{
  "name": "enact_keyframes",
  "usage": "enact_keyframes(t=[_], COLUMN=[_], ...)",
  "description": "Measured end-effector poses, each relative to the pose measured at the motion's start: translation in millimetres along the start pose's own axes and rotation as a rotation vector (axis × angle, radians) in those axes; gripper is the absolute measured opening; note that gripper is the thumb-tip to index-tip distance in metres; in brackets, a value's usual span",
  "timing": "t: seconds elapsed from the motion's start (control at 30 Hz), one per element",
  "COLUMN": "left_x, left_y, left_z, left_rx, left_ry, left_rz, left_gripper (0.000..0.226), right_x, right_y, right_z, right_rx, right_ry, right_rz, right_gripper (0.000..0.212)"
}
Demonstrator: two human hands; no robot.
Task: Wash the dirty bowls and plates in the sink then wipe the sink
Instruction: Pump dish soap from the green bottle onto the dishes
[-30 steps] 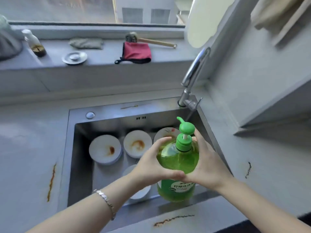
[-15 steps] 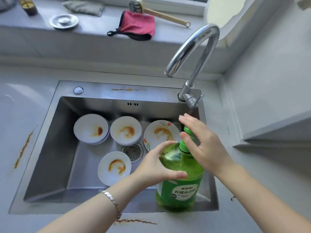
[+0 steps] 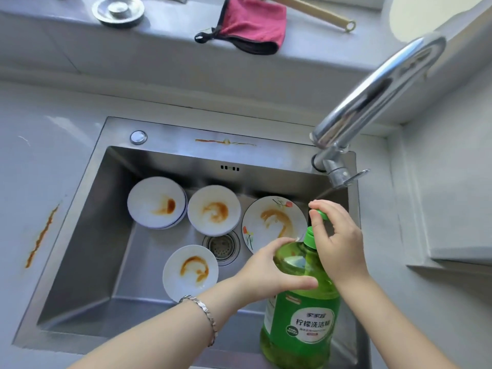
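Observation:
A steel sink (image 3: pixel 87 222) holds several dirty white dishes with brown smears: a stacked bowl (image 3: pixel 155 202) at the back left, a bowl (image 3: pixel 214 210) in the middle, a flowered plate (image 3: pixel 274 223) on the right and a bowl (image 3: pixel 190 272) at the front. Over the sink's right front corner stands a green dish-soap bottle (image 3: pixel 300 315). My left hand (image 3: pixel 269 272) grips its shoulder. My right hand (image 3: pixel 336 241) rests on the green pump head, fingers curled over it.
A chrome faucet (image 3: pixel 372 94) arches over the sink's back right. On the window ledge lie a red cloth (image 3: pixel 250 26), a sink strainer lid (image 3: pixel 118 10) and a wooden-handled brush (image 3: pixel 316 13). Brown streaks mark the counter (image 3: pixel 41 235) and sink rim. The drain (image 3: pixel 222 246) is uncovered.
The view tilted down and closer to the sink. My right hand moved from the bottle's side up onto the pump head. My left hand kept its grip on the bottle.

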State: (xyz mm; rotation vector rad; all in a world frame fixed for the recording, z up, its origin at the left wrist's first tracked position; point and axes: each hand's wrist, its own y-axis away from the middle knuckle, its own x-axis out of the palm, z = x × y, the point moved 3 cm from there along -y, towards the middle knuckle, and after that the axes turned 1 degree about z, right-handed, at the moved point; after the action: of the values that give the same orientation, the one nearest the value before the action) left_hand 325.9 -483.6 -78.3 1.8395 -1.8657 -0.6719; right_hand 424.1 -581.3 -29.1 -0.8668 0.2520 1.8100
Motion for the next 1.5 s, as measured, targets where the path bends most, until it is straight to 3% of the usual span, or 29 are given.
enact_keyframes(t=[0.17, 0.43, 0.73, 1.2, 1.5], left_x=[0, -4, -4, -120, -125], left_y=[-10, -15, -9, 55, 50], left_z=[8, 10, 8, 38, 54], left_rx=[-0.027, -0.044, -0.028, -0.038, -0.062], left_ry=[0.032, 0.038, 0.054, -0.05, 0.038], left_rz=[0.014, 0.018, -0.016, -0.21, -0.168], left_gripper=[0.092, 0.079, 0.094, 0.087, 0.088], right_x=[8, 13, 8, 100, 122], right_y=[-3, -1, -4, -3, -1], right_z=[-7, -11, -9, 80, 83], right_rx=[0.037, 0.074, 0.104, 0.035, 0.047], right_ry=[0.066, 0.067, -0.035, -0.254, -0.083], right_rz=[0.022, 0.083, 0.108, 0.009, 0.004], right_gripper=[0.016, 0.019, 0.018, 0.015, 0.011])
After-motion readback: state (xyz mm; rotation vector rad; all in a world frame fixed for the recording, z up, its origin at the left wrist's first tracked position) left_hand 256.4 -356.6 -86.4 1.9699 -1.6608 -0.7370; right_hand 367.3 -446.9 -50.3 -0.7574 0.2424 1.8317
